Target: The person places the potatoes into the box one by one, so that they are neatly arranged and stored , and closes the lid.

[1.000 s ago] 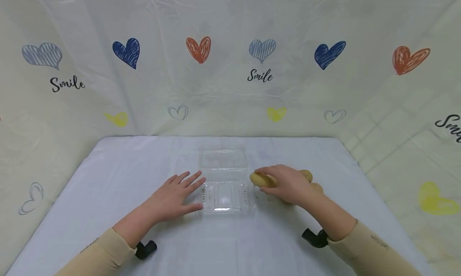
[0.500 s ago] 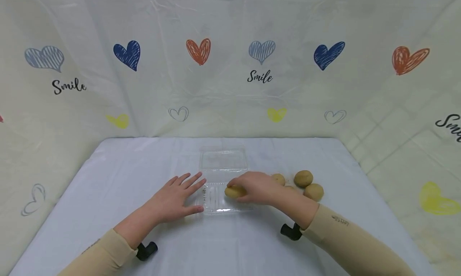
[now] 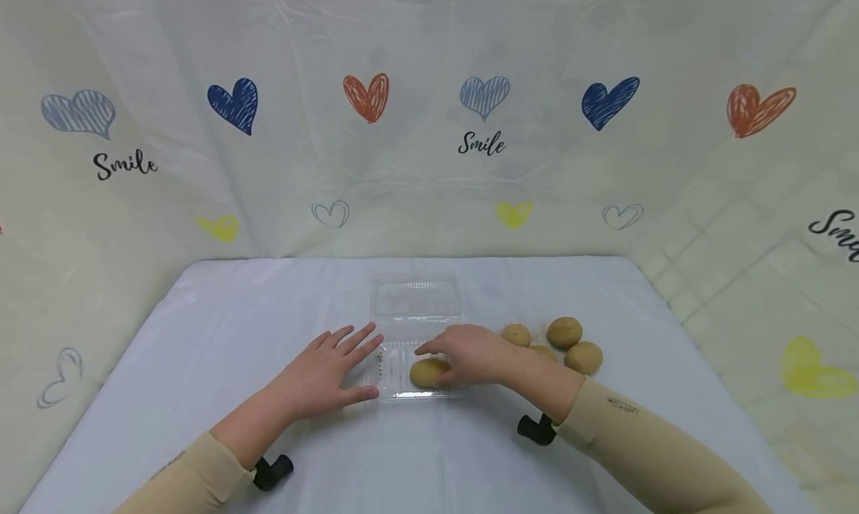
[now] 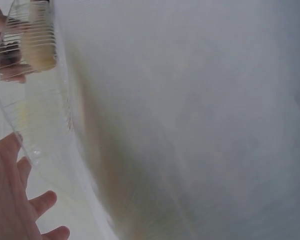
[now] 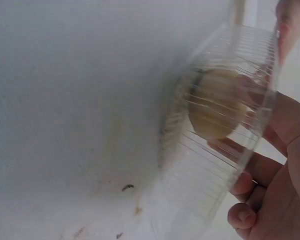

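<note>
A clear plastic clamshell container (image 3: 394, 389) lies unfolded on the white table, its lid (image 3: 416, 299) toward the back. One potato (image 3: 426, 374) rests in the near half. Over that half is my right hand (image 3: 473, 356), its thumb against the potato and its index finger apart from the potato's far side. Through the ribbed wall the right wrist view shows the potato (image 5: 215, 110) between the thumb and fingers. My left hand (image 3: 321, 372) has spread, straight fingers, with the tips at the container's left edge. In the left wrist view its fingers (image 4: 42, 204) show beside the clear wall.
Several other potatoes (image 3: 565, 333) lie in a loose group right of the container, partly behind the right hand. Small dark crumbs (image 5: 128, 187) dot the cloth there. A printed curtain with hearts (image 3: 485, 98) hangs behind the table.
My right hand has carried a potato leftward from the group into the container's near half and loosened its fingers around it. The left hand has stayed in place.
</note>
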Available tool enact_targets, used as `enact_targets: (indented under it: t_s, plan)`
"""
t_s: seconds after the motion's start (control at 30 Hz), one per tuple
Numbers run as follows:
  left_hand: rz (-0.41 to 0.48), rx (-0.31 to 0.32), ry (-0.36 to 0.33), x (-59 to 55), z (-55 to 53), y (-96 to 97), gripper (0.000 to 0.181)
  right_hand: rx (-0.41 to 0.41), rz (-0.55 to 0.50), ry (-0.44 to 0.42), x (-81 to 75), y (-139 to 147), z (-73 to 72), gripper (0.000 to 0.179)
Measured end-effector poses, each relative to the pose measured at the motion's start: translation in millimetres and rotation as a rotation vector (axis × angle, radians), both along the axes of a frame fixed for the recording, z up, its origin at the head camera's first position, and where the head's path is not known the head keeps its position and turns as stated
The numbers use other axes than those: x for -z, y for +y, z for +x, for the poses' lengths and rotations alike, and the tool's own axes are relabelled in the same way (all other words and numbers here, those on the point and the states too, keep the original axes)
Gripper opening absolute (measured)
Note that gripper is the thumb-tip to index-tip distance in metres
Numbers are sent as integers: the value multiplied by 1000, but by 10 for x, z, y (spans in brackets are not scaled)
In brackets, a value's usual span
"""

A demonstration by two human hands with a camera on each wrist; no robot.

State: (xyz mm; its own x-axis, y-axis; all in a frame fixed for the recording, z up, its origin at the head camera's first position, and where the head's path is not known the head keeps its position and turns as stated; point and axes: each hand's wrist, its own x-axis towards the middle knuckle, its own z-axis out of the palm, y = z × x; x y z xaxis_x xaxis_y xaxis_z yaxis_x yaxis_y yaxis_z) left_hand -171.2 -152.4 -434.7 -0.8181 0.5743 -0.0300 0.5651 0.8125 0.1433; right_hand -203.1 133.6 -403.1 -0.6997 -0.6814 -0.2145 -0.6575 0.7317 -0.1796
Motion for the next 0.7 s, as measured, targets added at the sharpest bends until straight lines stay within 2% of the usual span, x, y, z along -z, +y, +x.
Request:
enact_targets:
  t_s: [0.23,0.5,0.7]
  plan:
    - [27,8,-8,15,8,-2,89,0,-13,-31,-71,58,10,38]
    - [36,27,-14,53,-3,-15,88,32,-11,-117,-93,67,-40,38]
    - [36,20,-14,49,-1,-12,86,18,-28,-152,-117,12,-60,39]
